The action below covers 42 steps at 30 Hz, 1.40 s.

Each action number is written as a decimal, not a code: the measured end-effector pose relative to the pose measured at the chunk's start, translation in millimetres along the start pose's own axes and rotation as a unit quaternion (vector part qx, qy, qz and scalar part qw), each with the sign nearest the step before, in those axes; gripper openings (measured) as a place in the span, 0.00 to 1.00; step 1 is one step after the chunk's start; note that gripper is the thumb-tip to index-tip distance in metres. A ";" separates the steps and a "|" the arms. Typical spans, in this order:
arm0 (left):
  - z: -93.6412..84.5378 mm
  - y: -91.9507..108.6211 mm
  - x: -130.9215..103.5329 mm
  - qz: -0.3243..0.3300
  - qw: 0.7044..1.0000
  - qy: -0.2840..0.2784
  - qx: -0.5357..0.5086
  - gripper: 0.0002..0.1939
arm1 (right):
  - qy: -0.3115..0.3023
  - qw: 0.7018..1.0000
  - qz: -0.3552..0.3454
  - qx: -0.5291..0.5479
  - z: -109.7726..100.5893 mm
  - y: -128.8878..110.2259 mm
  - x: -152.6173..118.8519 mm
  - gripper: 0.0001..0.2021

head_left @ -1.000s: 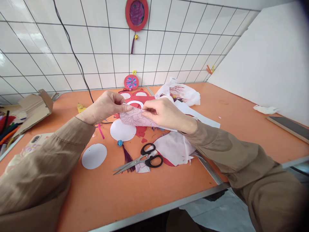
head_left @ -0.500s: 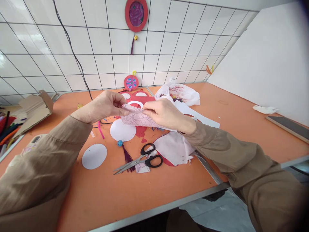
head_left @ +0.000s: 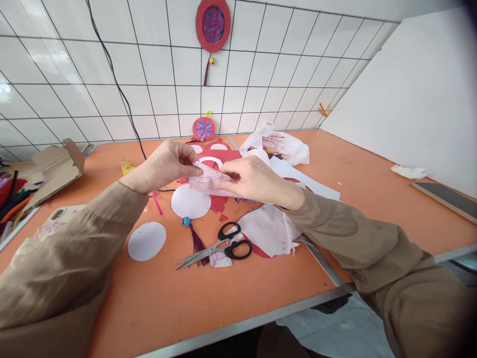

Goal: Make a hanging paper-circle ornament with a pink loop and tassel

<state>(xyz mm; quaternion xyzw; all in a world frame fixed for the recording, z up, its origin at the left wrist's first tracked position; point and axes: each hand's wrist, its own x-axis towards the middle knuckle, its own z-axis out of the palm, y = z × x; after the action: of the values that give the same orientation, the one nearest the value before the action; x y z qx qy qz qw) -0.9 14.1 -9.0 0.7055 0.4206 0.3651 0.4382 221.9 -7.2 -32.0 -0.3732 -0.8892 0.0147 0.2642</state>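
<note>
A thin pink cloth with dark line drawing (head_left: 204,183) is stretched between my hands above the table. My left hand (head_left: 169,164) pinches its left end between thumb and fingers. My right hand (head_left: 257,181) grips it farther right, covering part of it. Below lie black-handled scissors (head_left: 216,247), blades partly apart and pointing left, across a purple tassel (head_left: 197,241) with a blue bell (head_left: 187,222). Two white paper discs, one nearer (head_left: 146,241) and one farther (head_left: 191,201), rest to the left. A crumpled pale cloth (head_left: 270,228) lies on red material right of the scissors.
Behind my hands are red cut sheets (head_left: 227,154), a white plastic bag (head_left: 286,146) and white paper (head_left: 309,179). A phone (head_left: 55,221) and folded cardboard (head_left: 61,171) sit at left. Red round ornaments, one hanging high (head_left: 213,25) and one low (head_left: 203,129), are by the tiled wall.
My right hand has shifted its fingers on the pink cloth and now covers more of it, with the cloth more bunched. The left hand keeps its pinch. The view has moved slightly.
</note>
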 end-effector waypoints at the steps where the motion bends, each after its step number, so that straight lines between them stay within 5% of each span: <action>1: 1.2 -0.5 0.3 0.008 1.000 0.001 0.019 0.09 | 0.011 1.000 -0.007 -0.007 2.5 0.4 0.1 0.21; 9: 2.3 1.7 0.7 0.048 0.993 0.001 0.112 0.09 | 0.016 0.999 -0.032 -0.007 8.1 1.5 -1.3 0.18; 22: -1.3 2.1 1.4 0.006 0.997 -0.056 0.053 0.10 | -0.075 0.997 0.012 -0.010 -3.3 -7.4 -3.0 0.20; 31: -1.5 5.1 -1.2 0.065 0.989 -0.121 0.062 0.14 | -0.018 0.999 0.034 0.029 2.5 -10.5 -3.9 0.20; 34: 4.0 9.1 -4.3 0.074 0.989 -0.089 0.097 0.08 | -0.010 0.998 0.034 0.045 1.1 -8.8 -2.5 0.21; 38: 6.5 10.5 -6.6 0.056 0.993 -0.041 0.097 0.15 | -0.025 0.998 0.024 0.048 -0.6 -7.6 -1.6 0.19; 42: 6.1 9.4 -6.9 0.025 0.997 -0.035 0.069 0.06 | -0.037 0.998 0.022 0.043 -0.1 -7.1 -2.3 0.19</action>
<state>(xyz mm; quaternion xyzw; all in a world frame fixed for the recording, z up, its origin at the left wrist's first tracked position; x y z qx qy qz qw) 4.4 3.4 -3.5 0.7567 0.4117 0.3207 0.3938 218.6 -13.8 -31.4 -0.3797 -0.8886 0.0726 0.2470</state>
